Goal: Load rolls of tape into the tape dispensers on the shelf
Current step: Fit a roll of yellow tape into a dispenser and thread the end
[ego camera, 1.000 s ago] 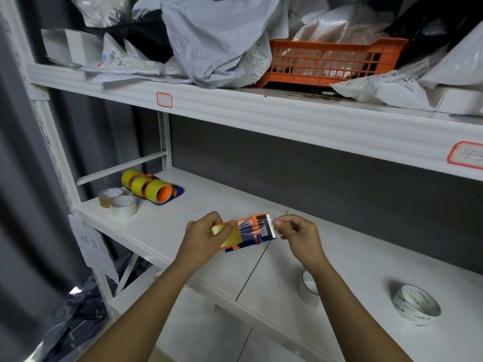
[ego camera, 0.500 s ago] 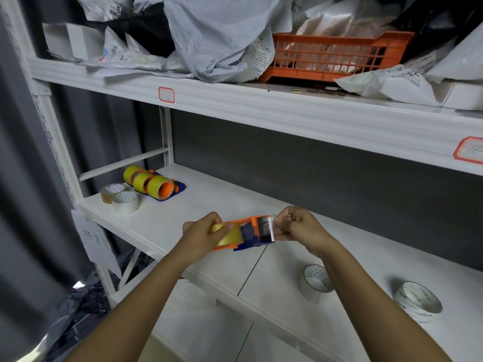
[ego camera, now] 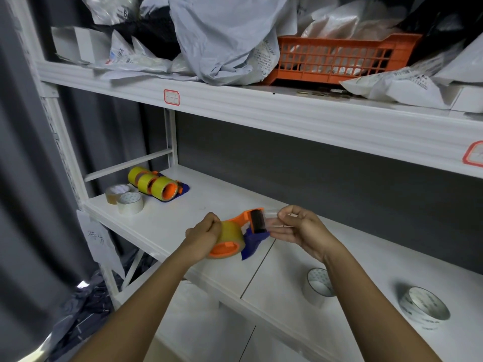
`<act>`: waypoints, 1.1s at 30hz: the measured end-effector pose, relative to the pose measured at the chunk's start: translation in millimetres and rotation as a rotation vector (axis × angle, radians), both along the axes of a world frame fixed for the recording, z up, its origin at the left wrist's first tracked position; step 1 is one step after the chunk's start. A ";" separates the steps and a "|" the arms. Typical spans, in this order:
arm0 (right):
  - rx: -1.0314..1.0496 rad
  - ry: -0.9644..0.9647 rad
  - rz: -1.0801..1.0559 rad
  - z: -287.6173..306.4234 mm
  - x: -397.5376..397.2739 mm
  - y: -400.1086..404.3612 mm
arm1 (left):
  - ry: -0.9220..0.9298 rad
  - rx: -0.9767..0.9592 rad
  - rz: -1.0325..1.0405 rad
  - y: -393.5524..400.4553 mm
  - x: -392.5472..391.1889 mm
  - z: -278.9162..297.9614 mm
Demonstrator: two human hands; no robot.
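Both forearms enter from 6 o'clock and converge toward frame centre. The left hand is curled, fingers wrapped over the top of a held object, knuckles toward 12 o'clock. The right hand sits at 3 o'clock of the left, well apart from it, palm turned toward 9 o'clock, fingers bent into a pinch.

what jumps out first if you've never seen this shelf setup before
Dead centre over the middle shelf, an orange tape dispenser loaded with a yellowish roll sits in the left hand, while the right hand pinches the clear tape end by its cutter. At the shelf's far left lie more loaded dispensers beside two loose rolls. Above, an orange basket stands out among grey mailer bags.
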State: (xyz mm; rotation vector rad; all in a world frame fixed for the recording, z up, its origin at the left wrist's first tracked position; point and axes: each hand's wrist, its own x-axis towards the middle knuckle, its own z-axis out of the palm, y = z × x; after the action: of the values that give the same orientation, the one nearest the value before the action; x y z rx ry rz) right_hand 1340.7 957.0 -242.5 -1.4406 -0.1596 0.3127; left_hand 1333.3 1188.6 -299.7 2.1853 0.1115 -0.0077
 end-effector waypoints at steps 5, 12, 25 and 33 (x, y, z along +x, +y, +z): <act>0.043 0.005 0.057 7.6 -4.7 0.6 | -0.069 -0.109 0.059 -0.3 4.4 2.3; 0.292 0.133 0.004 -9.6 -6.8 14.0 | -0.119 -0.309 0.072 2.7 6.6 3.5; -0.260 -0.246 -0.349 1.2 -21.7 39.1 | -0.120 -0.149 0.233 4.1 10.4 5.0; -0.165 -0.187 -0.329 4.1 -21.6 44.9 | -0.149 -0.127 0.222 6.1 7.8 6.0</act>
State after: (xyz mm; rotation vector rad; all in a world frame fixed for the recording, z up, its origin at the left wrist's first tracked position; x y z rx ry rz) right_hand 1319.1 1001.9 -238.4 -1.6302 -0.0466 -0.0807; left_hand 1341.1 1194.7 -293.6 2.0291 0.2615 0.2660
